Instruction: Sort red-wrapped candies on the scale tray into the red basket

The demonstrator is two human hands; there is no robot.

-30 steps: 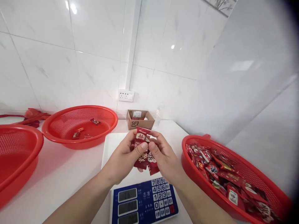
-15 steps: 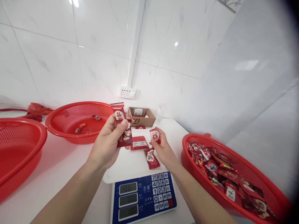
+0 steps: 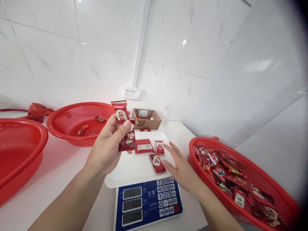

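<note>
My left hand point(image 3: 106, 141) is closed around red wrapped candies point(image 3: 127, 138), two of them showing, held above the left side of the scale's white tray point(image 3: 125, 175). My right hand point(image 3: 178, 165) has its fingers apart and holds nothing, over the tray's right edge. Just left of its fingertips lies a small red-and-white candy packet point(image 3: 159, 147). Nearer to me sits a dark red candy point(image 3: 157, 163), close to the right thumb. A red packet with a white label point(image 3: 144, 146) lies beside them. The blue scale panel point(image 3: 149, 203) faces me below.
At right stands a red basket point(image 3: 192, 157) full of wrapped candies. Two more red baskets are at left: one point(image 3: 79, 141) with a few candies, another point(image 3: 24, 179) cut off by the frame. A cardboard box point(image 3: 152, 124) sits behind the tray, below a wall socket point(image 3: 132, 93).
My right hand has let go of the small red-and-white packet, which now lies on the tray, and has drawn back to the right with fingers spread. My left hand keeps its candies.
</note>
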